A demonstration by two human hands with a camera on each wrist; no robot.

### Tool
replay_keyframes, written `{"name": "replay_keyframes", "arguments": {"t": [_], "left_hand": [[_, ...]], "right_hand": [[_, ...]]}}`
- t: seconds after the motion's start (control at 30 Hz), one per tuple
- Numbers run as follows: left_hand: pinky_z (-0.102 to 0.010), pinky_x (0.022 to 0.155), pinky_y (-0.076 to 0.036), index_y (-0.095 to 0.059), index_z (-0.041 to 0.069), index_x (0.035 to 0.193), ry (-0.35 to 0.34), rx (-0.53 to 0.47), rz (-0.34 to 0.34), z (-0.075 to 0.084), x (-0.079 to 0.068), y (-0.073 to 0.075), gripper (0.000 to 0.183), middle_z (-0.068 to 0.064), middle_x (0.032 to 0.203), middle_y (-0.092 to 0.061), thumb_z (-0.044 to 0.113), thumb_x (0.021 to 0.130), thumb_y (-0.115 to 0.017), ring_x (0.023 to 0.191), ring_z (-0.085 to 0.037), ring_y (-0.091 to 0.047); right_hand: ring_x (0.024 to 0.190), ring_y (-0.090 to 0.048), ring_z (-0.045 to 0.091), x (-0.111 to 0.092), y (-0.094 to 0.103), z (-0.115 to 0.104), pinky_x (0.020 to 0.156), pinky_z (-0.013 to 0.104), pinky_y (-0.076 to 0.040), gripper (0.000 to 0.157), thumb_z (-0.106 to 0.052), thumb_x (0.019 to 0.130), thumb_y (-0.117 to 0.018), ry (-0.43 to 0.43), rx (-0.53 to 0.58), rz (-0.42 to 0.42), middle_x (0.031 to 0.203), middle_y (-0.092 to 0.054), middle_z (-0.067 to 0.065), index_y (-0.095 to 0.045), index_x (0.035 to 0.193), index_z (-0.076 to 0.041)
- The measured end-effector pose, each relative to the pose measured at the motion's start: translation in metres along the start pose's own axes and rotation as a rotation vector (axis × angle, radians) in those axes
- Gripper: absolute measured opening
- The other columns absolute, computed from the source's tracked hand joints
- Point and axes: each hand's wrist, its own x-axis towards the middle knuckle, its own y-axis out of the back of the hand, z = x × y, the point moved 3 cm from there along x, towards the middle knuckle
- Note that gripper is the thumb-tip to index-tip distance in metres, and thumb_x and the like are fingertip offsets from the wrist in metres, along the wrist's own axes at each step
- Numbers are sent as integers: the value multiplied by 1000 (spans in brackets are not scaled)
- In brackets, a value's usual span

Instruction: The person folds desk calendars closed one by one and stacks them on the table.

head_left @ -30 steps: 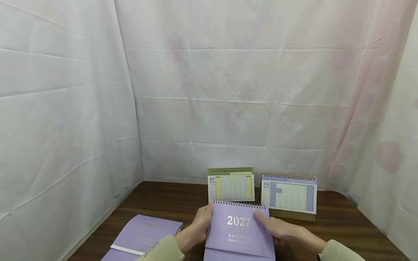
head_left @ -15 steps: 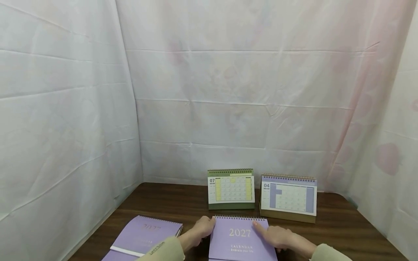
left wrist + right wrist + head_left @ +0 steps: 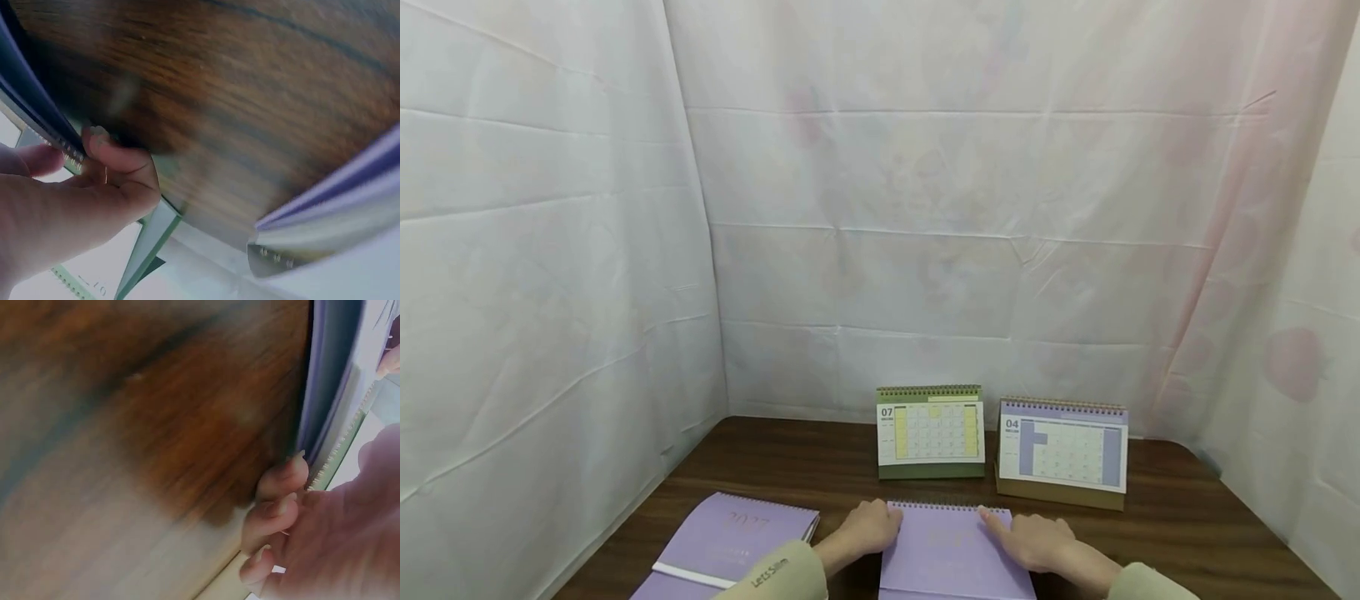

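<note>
A purple desk calendar [image 3: 951, 558] with a spiral-bound top edge lies low over the table in front of me. My left hand [image 3: 871, 528] pinches its upper left corner; in the left wrist view the thumb [image 3: 39, 159] and curled fingers [image 3: 128, 165] close on the spiral end. At the upper right corner my right hand [image 3: 1037, 542] grips it, thumb on the cover and fingers curled [image 3: 275, 512] at the edge beneath. Glare washes out the cover's print. To the left lies a second purple calendar [image 3: 737, 537] marked 2027, a white band across it.
A green calendar [image 3: 931, 429] showing 07 stands upright behind the held one. Right of it stands a purple calendar [image 3: 1063, 450] showing 04 on a brown base. The dark wooden table [image 3: 782, 454] is backed by pale fabric [image 3: 865, 283] on three sides.
Both hands have lowered the purple calendar toward the table, its top edge dropping below the green calendar's base, which now shows. It tilted flatter, and the 2027 print faded in glare.
</note>
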Motion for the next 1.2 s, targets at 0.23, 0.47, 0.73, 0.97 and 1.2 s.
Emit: {"name": "replay_keyframes", "arguments": {"t": [0.23, 0.47, 0.73, 0.97, 1.2], "left_hand": [[-44, 62, -43, -51, -3, 101, -120, 231, 193, 11, -2, -1, 36, -16, 89, -52, 29, 84, -54, 83, -33, -52], [-53, 92, -35, -39, 2, 132, -314, 314, 203, 37, -30, -26, 55, -17, 135, -40, 42, 95, -31, 126, -34, -34], [-56, 105, -16, -30, 6, 140, -281, 314, 48, 43, -50, -42, 61, -11, 149, -20, 47, 95, -23, 138, -29, -13], [-54, 105, -17, -32, 4, 138, -266, 307, 49, 38, -50, -46, 58, -12, 147, -24, 43, 95, -28, 137, -29, -17], [-52, 107, -13, -27, 6, 141, -228, 282, -31, 33, -48, -52, 62, -11, 149, -19, 47, 95, -25, 138, -28, -12]], "right_hand": [[76, -55, 26, -12, 2, -3, 62, 42, -40, 68, -65, 86, -31, 98, -159, 302, 79, -59, 6, -59, 90, -3], [123, -39, 34, -28, -16, -20, 92, 53, -35, 70, -57, 86, -44, 333, -168, 557, 133, -45, 15, -44, 131, -3], [132, -28, 32, -29, -41, -24, 108, 29, 16, 69, -57, 88, -39, 402, -126, 533, 145, -29, 12, -38, 136, -8], [125, -39, 32, -29, -52, -22, 100, 17, 24, 65, -53, 89, -40, 448, -236, 602, 139, -39, 16, -47, 129, -3], [129, -33, 30, -28, -62, -18, 104, 21, 21, 63, -54, 90, -38, 485, -291, 645, 138, -39, 15, -50, 128, -6]]}}
